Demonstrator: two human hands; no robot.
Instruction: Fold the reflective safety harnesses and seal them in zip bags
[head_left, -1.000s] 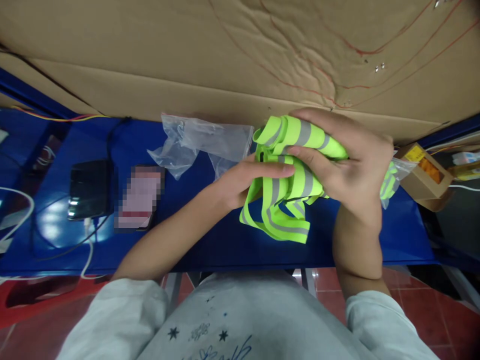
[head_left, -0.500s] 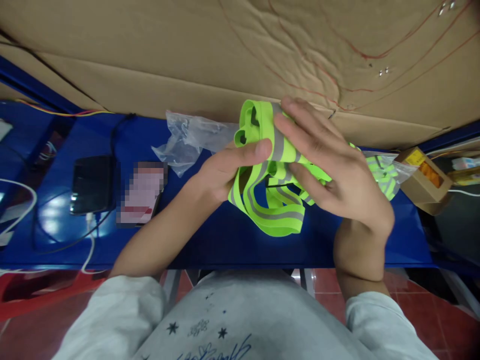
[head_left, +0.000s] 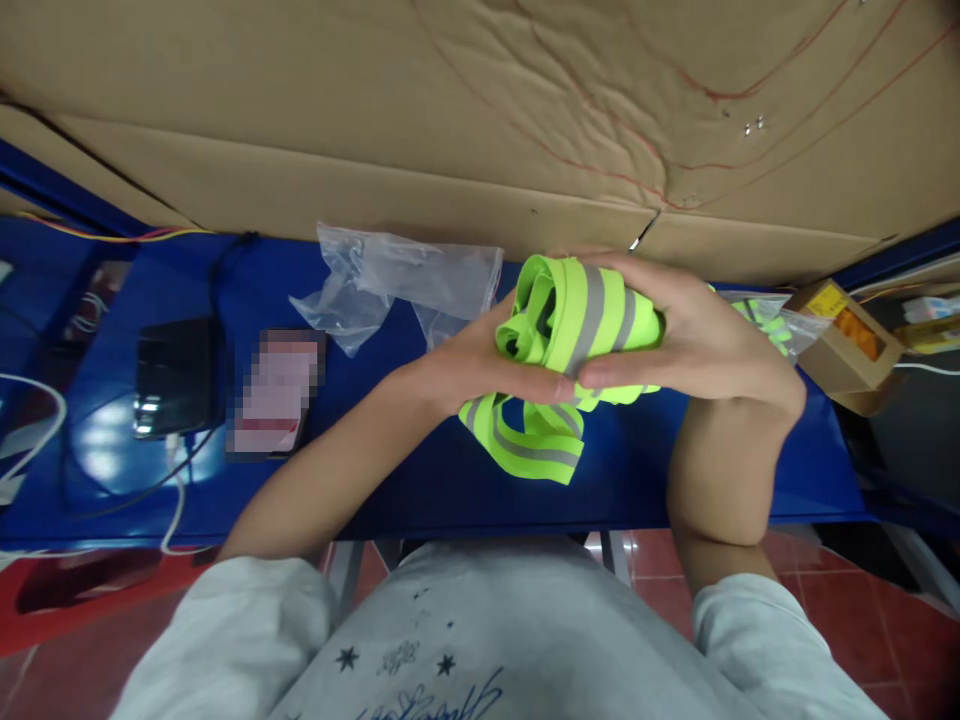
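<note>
Between my two hands is a rolled-up reflective strap [head_left: 577, 310], neon yellow-green with grey stripes and layered in loops. My left hand [head_left: 491, 365] grips its left side from below, thumb lying across the front. On the other side my right hand [head_left: 682, 330] wraps round the roll, its thumb tip close to the left thumb; most of its fingers are hidden behind. A loose loop of the same strap [head_left: 525, 450] hangs below the thumbs, over the blue table [head_left: 450, 490].
Clear plastic bags [head_left: 427, 275] lie behind my left hand. A phone [head_left: 277, 390] and a black device [head_left: 176, 375] with cables are at left. Bagged neon straps [head_left: 765, 318] and a small cardboard box [head_left: 844, 340] sit at right. A cardboard panel [head_left: 337, 110] stands behind.
The roll has moved slightly down and right. My right hand has gone from lying over its top to wrapping round its right side, thumb in front. Less strap hangs loose below.
</note>
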